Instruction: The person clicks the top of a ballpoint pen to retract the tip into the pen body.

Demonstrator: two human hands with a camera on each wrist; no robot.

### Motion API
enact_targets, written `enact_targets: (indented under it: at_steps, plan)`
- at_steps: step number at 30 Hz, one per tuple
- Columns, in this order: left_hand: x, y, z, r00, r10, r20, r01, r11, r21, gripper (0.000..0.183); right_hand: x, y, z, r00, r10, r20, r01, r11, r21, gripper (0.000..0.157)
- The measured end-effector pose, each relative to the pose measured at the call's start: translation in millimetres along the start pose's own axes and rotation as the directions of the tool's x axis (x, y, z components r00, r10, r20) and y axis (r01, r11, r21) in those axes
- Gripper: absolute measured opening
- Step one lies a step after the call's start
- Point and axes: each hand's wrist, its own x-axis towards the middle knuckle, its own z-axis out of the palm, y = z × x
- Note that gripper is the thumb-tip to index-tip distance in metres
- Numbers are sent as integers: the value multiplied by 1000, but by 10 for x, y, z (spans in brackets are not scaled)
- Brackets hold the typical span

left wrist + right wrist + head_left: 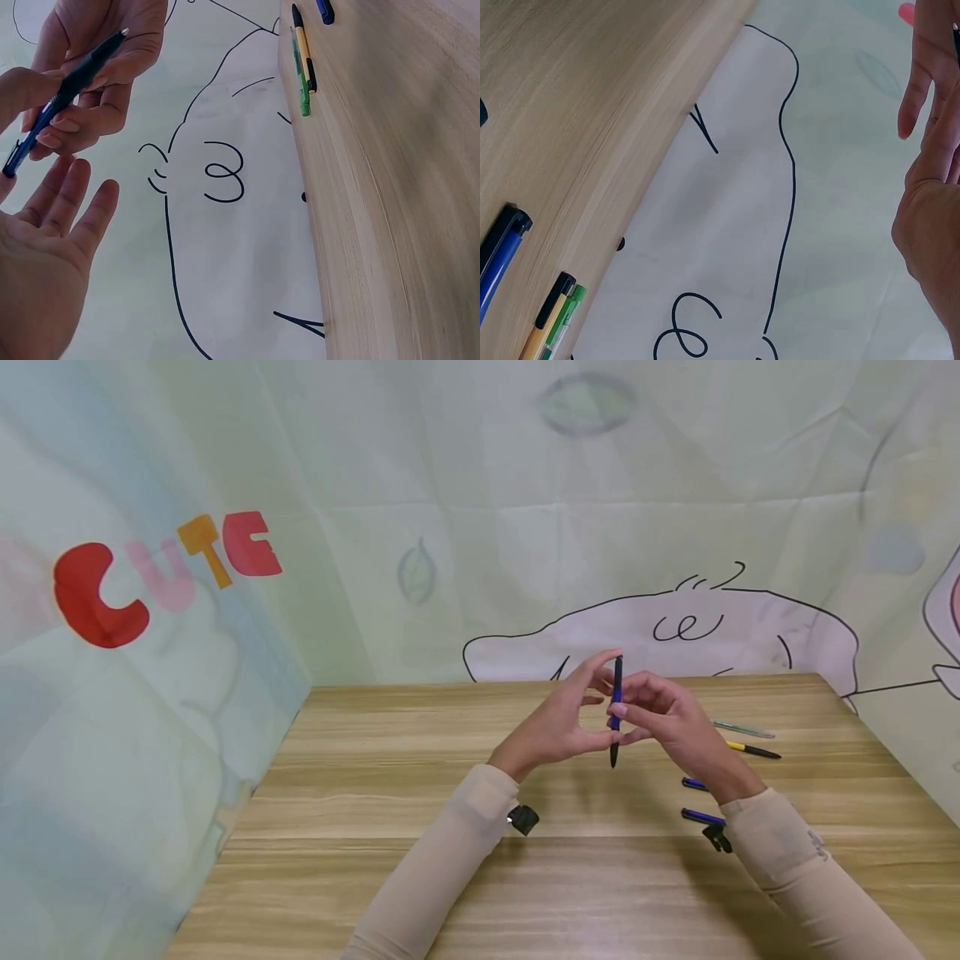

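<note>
Grasping one slim blue-and-black pen (617, 681) jointly, two hands: the left hand (558, 718) with its index fingertip at the pen's top end and its thumb against the lower barrel, other fingers extended; the right hand (671, 714) pinching the mid-barrel between thumb and fingers. Pen raised above the wood-grain counter (585, 893), near upright in the head view, writing end down, a small pale point showing at its tip in the left wrist view. At the wrists: beige sleeves (442, 860), each with a small black fitting (522, 819) beside it. On the counter, near the right wrist: an upper blue pen (694, 784) and a lower blue pen (702, 817), both partly covered by the right arm. Farther back: one yellow-and-black pen (757, 750), partly hidden by the right hand, and one green pen (744, 729) just beside it. Surrounding: a pale printed backdrop (480, 552) bearing a line-drawn cartoon figure (600, 631) and, at left, multicoloured "CUTE" lettering (198, 533).
</note>
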Motion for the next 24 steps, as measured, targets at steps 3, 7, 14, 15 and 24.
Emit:
enact_targets:
  at_steps: [3, 7, 14, 15, 24]
  plan:
    - [-3, 4, -2, 1000, -1, 0, 1, 1000, -3, 103, 1, -1, 4, 1000, 3, -2, -3, 1000, 3, 17]
    - [-4, 1, -3, 1000, 2, -2, -2, 1000, -2, 103, 4, 0, 6, 1000, 5, -3, -5, 1000, 8, 16]
    - [-4, 9, -13, 1000, -13, -1, 13, 1000, -5, 104, 8, -7, 9, 1000, 3, 0, -3, 1000, 23, 18]
    - [-5, 12, -14, 1000, -17, 0, 17, 1000, -5, 103, 8, -6, 9, 1000, 2, 1, -2, 1000, 26, 18]
    - [-22, 10, 1, 999, -39, 14, 39, 999, -27, 104, -1, 11, 10, 1000, -2, 1, 2, 1000, 12, 15]
